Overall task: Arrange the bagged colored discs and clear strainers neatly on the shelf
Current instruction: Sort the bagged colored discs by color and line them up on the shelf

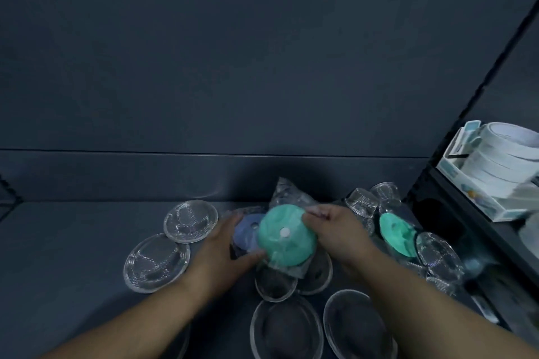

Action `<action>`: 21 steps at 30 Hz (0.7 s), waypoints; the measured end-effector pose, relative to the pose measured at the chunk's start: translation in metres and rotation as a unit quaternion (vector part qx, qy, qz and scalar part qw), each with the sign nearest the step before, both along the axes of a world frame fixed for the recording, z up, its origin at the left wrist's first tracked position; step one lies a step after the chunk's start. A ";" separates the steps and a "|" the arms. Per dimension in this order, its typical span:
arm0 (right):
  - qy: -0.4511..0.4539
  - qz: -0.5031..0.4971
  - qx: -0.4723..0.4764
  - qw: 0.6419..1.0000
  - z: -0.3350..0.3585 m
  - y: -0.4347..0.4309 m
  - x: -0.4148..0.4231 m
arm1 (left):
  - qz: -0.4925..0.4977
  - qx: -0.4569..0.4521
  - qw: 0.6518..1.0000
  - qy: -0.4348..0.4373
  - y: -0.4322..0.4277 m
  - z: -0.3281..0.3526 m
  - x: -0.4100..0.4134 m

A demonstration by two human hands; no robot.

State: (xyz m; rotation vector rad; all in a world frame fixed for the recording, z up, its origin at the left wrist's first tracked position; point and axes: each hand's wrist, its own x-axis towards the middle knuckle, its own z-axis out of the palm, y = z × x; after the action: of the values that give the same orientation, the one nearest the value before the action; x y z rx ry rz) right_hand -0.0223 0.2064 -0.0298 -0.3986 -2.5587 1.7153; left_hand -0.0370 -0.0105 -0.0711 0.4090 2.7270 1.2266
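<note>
View from above, looking down into a dark grey shelf (87, 242) with a tall grey back wall. Two bare forearms reach in from the bottom edge.

At centre, the right hand (335, 233) pinches the upper right edge of a bagged green disc (287, 234), its fingers (313, 214) curled onto the clear plastic. The disc is held tilted just above the pile and has a small white spot in its middle.

The left hand (224, 245) lies at the disc's lower left, its thumb against the bag's edge and its fingers stretched over a bagged blue disc (248, 230) partly hidden behind the green one. Motion blur makes it impossible to tell whether this hand grips anything.

A second green disc (396, 237) lies to the right, near the shelf's side wall. Clear strainers are scattered around: two side by side at left (191, 220), several overlapping below the hands (287, 326), and more heaped at right (360, 202).

Beyond the side wall, at far right, a box of white tape rolls (501, 154) sits on a neighbouring shelf.
</note>
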 end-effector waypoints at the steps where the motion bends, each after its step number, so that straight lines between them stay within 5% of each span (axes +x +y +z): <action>1: -0.006 -0.020 -0.009 1.000 -0.002 0.009 0.000 | -0.013 -0.029 0.999 -0.006 0.000 -0.006 -0.001; 9: -0.062 -0.068 -0.005 0.996 -0.019 0.028 0.006 | -0.019 -0.080 0.996 -0.041 0.018 -0.014 -0.023; 13: -0.069 -0.048 0.044 0.995 -0.026 0.025 0.009 | 0.118 0.042 0.991 -0.053 0.024 -0.015 -0.032; 18: -0.060 -0.043 0.094 0.993 -0.036 0.023 0.007 | 0.234 0.237 0.928 -0.170 0.027 -0.023 -0.038; 21: -0.066 -0.051 0.106 0.991 -0.040 0.019 0.008 | 0.226 0.195 0.939 -0.172 0.028 -0.027 -0.038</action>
State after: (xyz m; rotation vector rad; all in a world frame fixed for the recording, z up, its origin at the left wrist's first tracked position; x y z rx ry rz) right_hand -0.0143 0.2255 -0.0702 -0.6381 -2.7219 1.4118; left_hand -0.0746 0.0178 -0.0984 -0.3999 2.3347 1.7613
